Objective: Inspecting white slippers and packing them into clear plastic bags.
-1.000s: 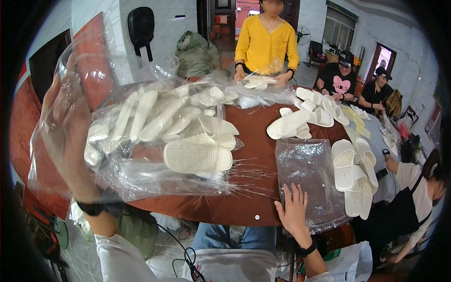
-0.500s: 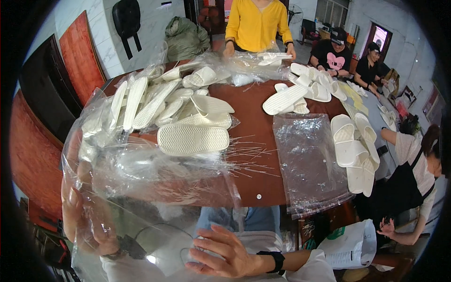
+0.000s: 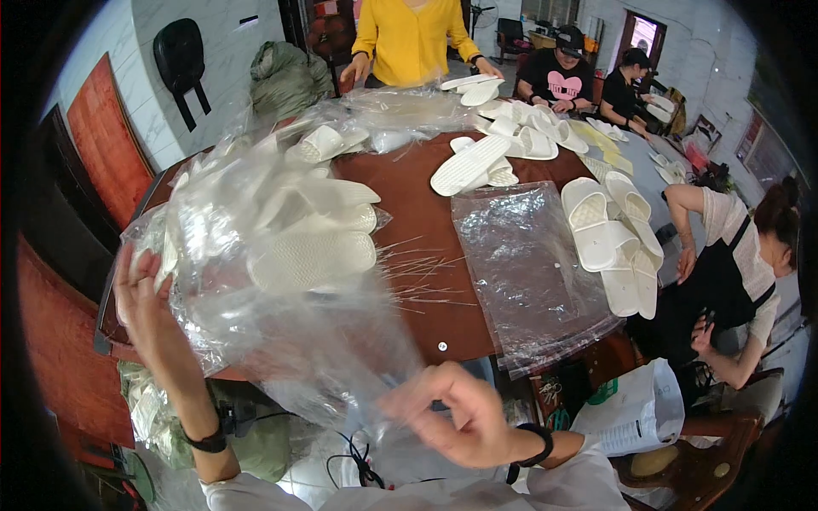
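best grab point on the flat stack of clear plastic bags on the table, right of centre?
Probably the near end of the stack of clear bags, where it hangs past the edge of the table. Come from the near side and pinch top and bottom there: the rest lies flat on the wood, and white slippers crowd its right side.

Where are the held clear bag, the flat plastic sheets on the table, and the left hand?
Clear bag (image 3: 281, 281): head view, its middle film.
Plastic sheets (image 3: 528, 264): head view, centre of the stack.
Left hand (image 3: 149, 311): head view, its palm.

Brown table (image 3: 426, 298) under slippers (image 3: 609, 238), bags (image 3: 528, 264)
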A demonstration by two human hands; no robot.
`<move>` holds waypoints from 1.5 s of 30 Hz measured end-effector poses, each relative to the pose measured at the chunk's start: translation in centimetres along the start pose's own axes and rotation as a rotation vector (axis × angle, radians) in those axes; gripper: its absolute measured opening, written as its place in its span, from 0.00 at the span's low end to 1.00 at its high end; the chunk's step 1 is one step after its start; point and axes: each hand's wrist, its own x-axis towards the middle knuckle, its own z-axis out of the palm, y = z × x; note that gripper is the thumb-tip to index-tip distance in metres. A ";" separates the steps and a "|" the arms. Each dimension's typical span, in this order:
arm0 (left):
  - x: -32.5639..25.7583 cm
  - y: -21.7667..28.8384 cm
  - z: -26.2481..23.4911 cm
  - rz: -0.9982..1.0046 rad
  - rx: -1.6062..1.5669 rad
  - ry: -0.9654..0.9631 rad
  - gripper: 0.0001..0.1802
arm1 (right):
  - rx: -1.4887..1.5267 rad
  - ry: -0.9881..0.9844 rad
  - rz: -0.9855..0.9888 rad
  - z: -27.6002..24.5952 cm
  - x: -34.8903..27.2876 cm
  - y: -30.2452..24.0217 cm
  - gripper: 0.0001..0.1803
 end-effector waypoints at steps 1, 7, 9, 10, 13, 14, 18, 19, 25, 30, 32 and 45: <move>-0.3 -1.7 0.4 -0.040 0.016 -0.053 0.30 | 0.069 0.049 0.078 -0.7 0.3 -1.0 0.06; -4.5 -6.6 2.9 -0.865 -0.486 -0.580 0.31 | 0.318 0.260 0.410 -6.8 0.2 -0.5 0.03; -5.6 -7.3 4.5 -1.003 -0.570 -0.653 0.24 | 0.317 0.264 0.468 -9.9 -0.6 1.3 0.05; -6.1 -8.0 5.0 -1.037 -0.574 -0.650 0.21 | 0.258 0.317 0.497 -11.1 -0.9 2.2 0.06; -8.7 -11.2 6.8 -0.951 -0.520 -0.602 0.16 | 0.077 0.387 0.591 -14.0 -2.4 4.3 0.07; -9.7 -12.2 7.4 -0.872 -0.509 -0.603 0.15 | 0.001 0.394 0.602 -15.0 -3.3 5.0 0.07; -12.6 -12.4 8.8 -0.769 -0.364 -0.583 0.12 | -0.030 0.467 0.654 -16.0 -4.7 5.5 0.09; -13.3 -12.7 9.0 -0.736 -0.351 -0.579 0.13 | -0.034 0.464 0.688 -16.1 -4.7 5.1 0.15; -14.0 -11.1 11.1 -0.783 -0.238 -0.705 0.14 | -0.271 0.478 0.574 -18.1 -2.4 4.5 0.12; -14.2 -11.5 11.5 -0.696 -0.303 -0.763 0.14 | -0.350 0.535 0.495 -20.0 0.2 4.3 0.13; -14.4 -11.4 11.4 -0.705 -0.306 -0.773 0.13 | -0.361 0.552 0.514 -21.0 0.4 4.7 0.14; -12.4 -13.2 13.7 -0.672 -0.275 -0.643 0.18 | -0.461 0.550 0.535 -22.7 0.0 5.4 0.15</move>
